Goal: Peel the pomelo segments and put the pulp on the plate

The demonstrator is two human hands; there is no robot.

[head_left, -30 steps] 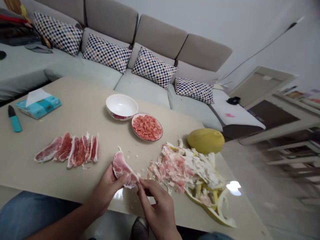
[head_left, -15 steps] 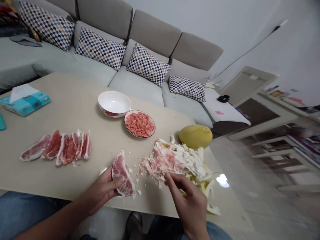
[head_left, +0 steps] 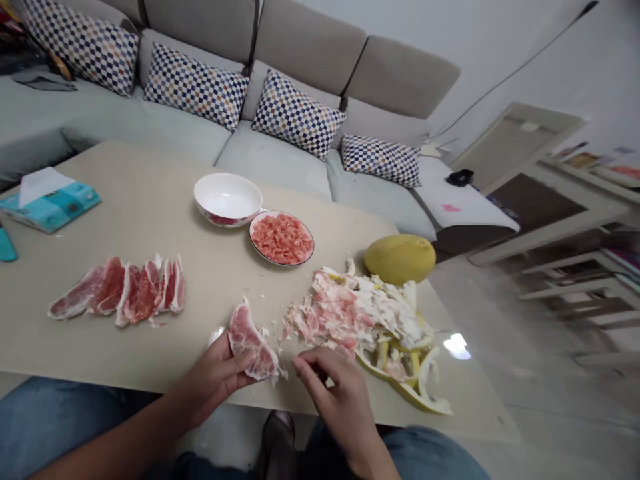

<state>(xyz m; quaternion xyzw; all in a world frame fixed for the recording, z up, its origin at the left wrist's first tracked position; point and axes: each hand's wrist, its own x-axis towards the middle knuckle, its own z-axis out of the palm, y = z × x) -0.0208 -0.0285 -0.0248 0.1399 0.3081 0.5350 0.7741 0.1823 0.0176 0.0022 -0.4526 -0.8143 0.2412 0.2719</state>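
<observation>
My left hand [head_left: 216,377] is closed round a pink pomelo segment [head_left: 251,344] and holds it just above the near edge of the beige table [head_left: 150,220]. My right hand [head_left: 336,397] is beside the segment's right end, fingers curled together in a pinch; I cannot make out anything in them. A heap of torn white and pink membrane and yellow peel [head_left: 367,323] lies just beyond my right hand. A row of several unpeeled segments [head_left: 123,293] lies to the left.
A plate of peeled pink flesh [head_left: 281,237] and a white bowl [head_left: 227,197] stand mid-table. A whole yellow pomelo [head_left: 399,258] sits at the right edge. A tissue pack [head_left: 47,200] and a teal knife handle [head_left: 6,245] lie far left. A sofa with checked cushions [head_left: 297,120] stands behind.
My right hand went from the segment out to the peel heap and has come back beside the segment. My left hand has kept hold of the segment.
</observation>
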